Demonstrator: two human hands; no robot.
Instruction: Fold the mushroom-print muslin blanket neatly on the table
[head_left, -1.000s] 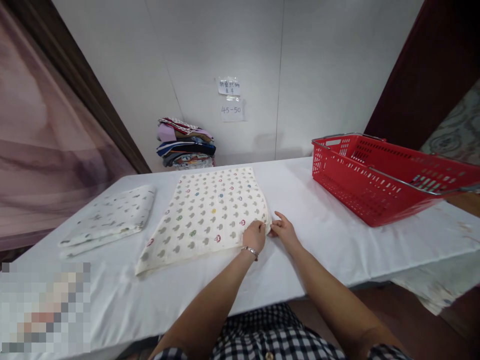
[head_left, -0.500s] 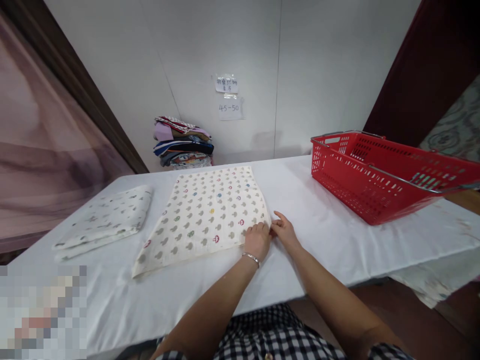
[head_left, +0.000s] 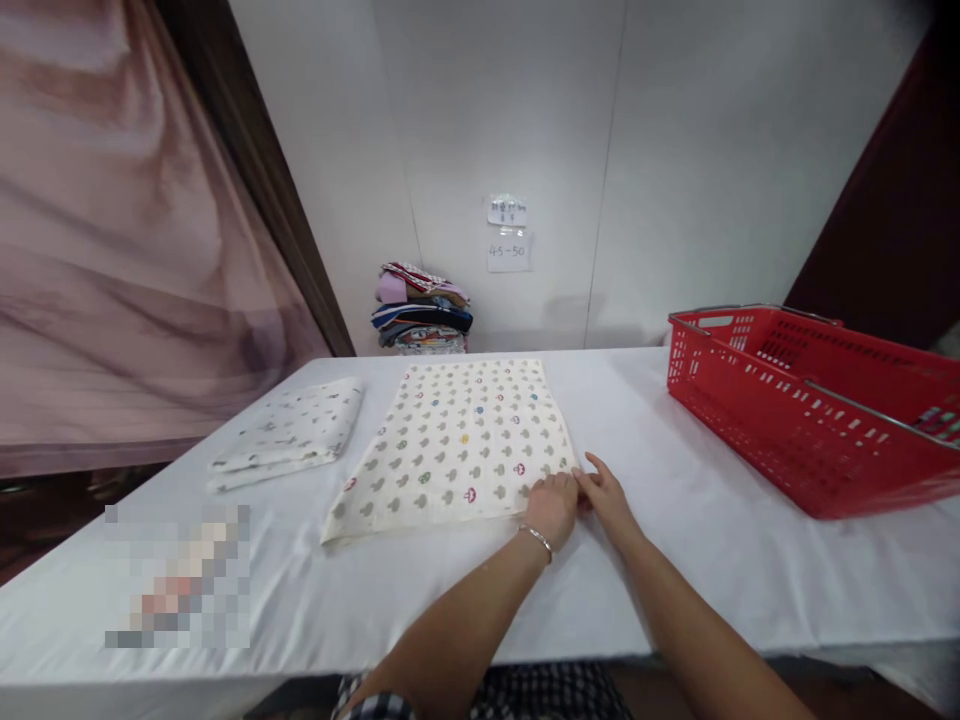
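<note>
A cream cloth printed with small mushrooms [head_left: 450,440] lies spread on the white-covered table, mostly grey with a few red, blue, green and yellow prints. At its near right corner my left hand [head_left: 551,510], with a silver bracelet at the wrist, has its fingers curled over the edge. Right beside it, my right hand [head_left: 607,500] pinches the same corner between thumb and fingers, one finger sticking out. The fingertips of both hands are partly hidden where they meet. To the left of this cloth rests a folded white cloth with a sparse print [head_left: 289,430].
A red plastic basket [head_left: 765,420] with metal handles stands on the right of the table. Behind the far edge is a pile of folded fabrics [head_left: 424,310] against the wall, near paper signs [head_left: 510,250]. A pink curtain [head_left: 135,250] hangs at left. A blurred-out patch [head_left: 180,580] covers the near left.
The head view has swung left, so everything sits further right in the picture. Both hands stay at the cloth's near right corner, with little movement between them.
</note>
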